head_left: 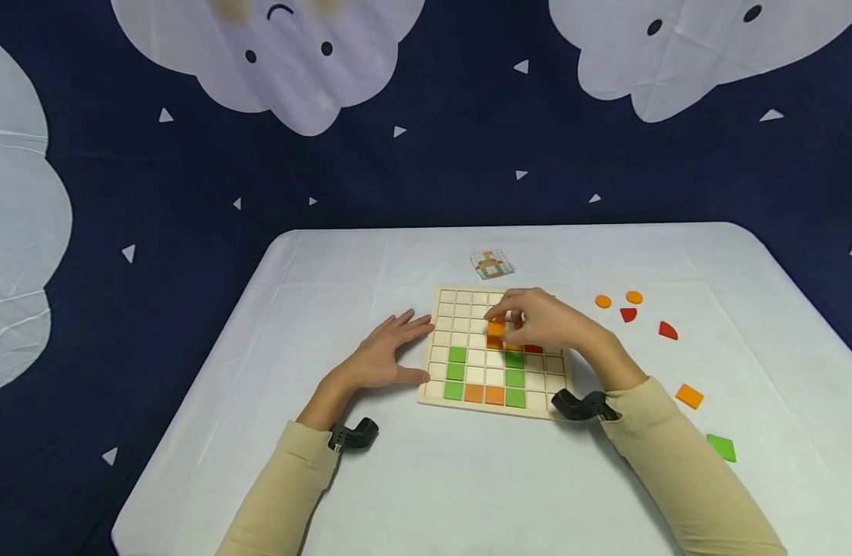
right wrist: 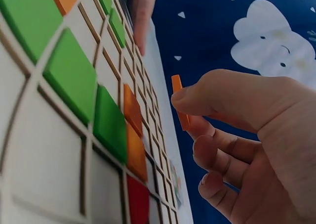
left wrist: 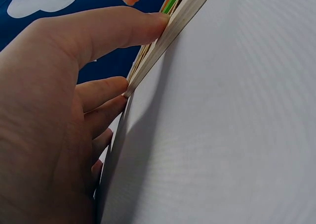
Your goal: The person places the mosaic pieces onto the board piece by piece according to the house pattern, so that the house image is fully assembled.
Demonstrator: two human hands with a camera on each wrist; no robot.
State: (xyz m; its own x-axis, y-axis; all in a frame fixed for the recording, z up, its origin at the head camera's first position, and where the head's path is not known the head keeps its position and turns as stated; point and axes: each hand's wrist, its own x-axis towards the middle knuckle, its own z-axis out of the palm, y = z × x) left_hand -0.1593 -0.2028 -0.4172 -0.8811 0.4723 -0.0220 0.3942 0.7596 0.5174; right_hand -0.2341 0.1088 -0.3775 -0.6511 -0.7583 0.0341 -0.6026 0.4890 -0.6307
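My right hand (head_left: pixel 547 318) pinches a square orange tile (right wrist: pixel 180 105) between thumb and fingers, raised above the wooden grid board (head_left: pixel 426 397). Below it in the grid lie an orange tile (head_left: pixel 493 343), another orange one partly under the fingers, and a red tile (head_left: pixel 534 349), half covered by the hand. Green tiles (head_left: pixel 455 371) form a column at the left, with a second green column (head_left: pixel 514 378) further right. Two orange tiles (head_left: pixel 473 394) join them along the near row. My left hand (head_left: pixel 384 355), fingers spread, touches the board's left edge with thumb and fingertips.
A small pattern card (head_left: pixel 492 264) lies beyond the board. To the right are two orange discs (head_left: pixel 602 301), two red rounded pieces (head_left: pixel 668 330), an orange square (head_left: pixel 690 396) and a green square (head_left: pixel 721 447). All rest on the white-covered table (head_left: pixel 210 371).
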